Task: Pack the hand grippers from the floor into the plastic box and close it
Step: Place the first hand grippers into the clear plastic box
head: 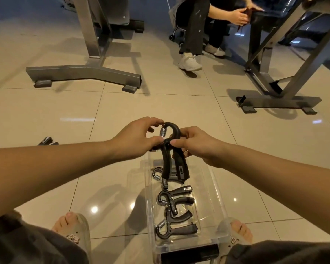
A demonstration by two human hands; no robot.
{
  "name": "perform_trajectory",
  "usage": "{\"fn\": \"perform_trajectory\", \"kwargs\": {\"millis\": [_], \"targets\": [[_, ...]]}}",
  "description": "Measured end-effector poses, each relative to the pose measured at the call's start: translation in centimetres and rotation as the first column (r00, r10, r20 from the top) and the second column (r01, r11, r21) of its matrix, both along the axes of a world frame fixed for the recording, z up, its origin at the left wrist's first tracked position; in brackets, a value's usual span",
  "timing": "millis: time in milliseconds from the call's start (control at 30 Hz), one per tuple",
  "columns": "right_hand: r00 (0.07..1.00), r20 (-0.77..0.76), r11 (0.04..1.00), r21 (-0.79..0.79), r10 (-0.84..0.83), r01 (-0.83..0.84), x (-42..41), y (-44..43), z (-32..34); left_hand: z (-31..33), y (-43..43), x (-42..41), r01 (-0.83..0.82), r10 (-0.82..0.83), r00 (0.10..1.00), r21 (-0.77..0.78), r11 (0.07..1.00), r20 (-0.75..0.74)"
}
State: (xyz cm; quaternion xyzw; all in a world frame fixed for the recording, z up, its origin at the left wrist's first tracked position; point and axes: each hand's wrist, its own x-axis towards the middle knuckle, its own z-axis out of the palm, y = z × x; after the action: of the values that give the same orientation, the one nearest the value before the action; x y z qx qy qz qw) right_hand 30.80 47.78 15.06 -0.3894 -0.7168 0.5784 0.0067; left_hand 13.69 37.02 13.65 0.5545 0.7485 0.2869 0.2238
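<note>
A black hand gripper (172,149) with a silver spring hangs over the far end of the clear plastic box (215,189), handles pointing down into it. My left hand (137,138) pinches its spring end from the left. My right hand (192,141) grips its curved top and one handle from the right. Three more black hand grippers lie inside the box: one under the held one (158,175), one in the middle (174,198), one at the near end (176,226). Another hand gripper (48,141) lies on the floor at the left, partly hidden by my left forearm.
The box stands open on beige floor tiles between my two sandalled feet (72,228). A grey metal bench base (84,73) stands far left, a dark frame base (278,102) far right. A seated person's legs and white shoe (190,62) are beyond.
</note>
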Motion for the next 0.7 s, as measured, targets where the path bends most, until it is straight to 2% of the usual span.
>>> {"fn": "perform_trajectory", "kwargs": {"millis": [200,267,333,400,433,500,567,633,700], "targets": [[0.991,0.023,0.989,0.064,0.135,-0.136,0.1,0.5,-0.2,0.3,0.3,-1.0,0.015,-0.013,0.995,-0.018,1.0,0.1],[0.991,0.015,0.981,0.143,0.131,-0.131,0.0,0.7,-0.5,0.3,0.2,-0.9,-0.041,0.045,0.985,-0.03,0.999,0.164],[0.99,0.044,0.944,0.298,0.136,-0.143,-0.1,0.8,-0.7,0.2,0.2,-0.6,-0.128,0.135,0.956,-0.042,0.991,0.262],[0.979,0.124,0.84,0.503,0.164,-0.205,-0.1,0.7,-1.1,0.0,0.2,-0.4,-0.224,0.235,0.896,-0.075,0.972,0.375],[0.968,0.179,0.754,0.608,0.178,-0.251,0.0,0.6,-1.3,0.0,0.2,-0.3,-0.264,0.28,0.859,-0.099,0.96,0.429],[0.937,0.288,0.524,0.777,0.197,-0.349,0.4,0.7,-2.0,-0.1,0.4,-0.3,-0.308,0.335,0.789,-0.139,0.941,0.515],[0.905,0.368,0.329,0.846,0.212,-0.421,0.6,0.9,-2.7,-0.3,0.5,-0.1,-0.319,0.359,0.75,-0.171,0.932,0.555],[0.892,0.4,0.254,0.859,0.209,-0.444,0.7,1.5,-3.3,-0.8,0.7,0.0,-0.288,0.348,0.758,-0.194,0.938,0.553],[0.885,0.42,0.252,0.851,0.201,-0.461,0.7,2.1,-4.0,-1.7,0.8,-0.2,-0.199,0.273,0.843,-0.203,0.959,0.464]]}}
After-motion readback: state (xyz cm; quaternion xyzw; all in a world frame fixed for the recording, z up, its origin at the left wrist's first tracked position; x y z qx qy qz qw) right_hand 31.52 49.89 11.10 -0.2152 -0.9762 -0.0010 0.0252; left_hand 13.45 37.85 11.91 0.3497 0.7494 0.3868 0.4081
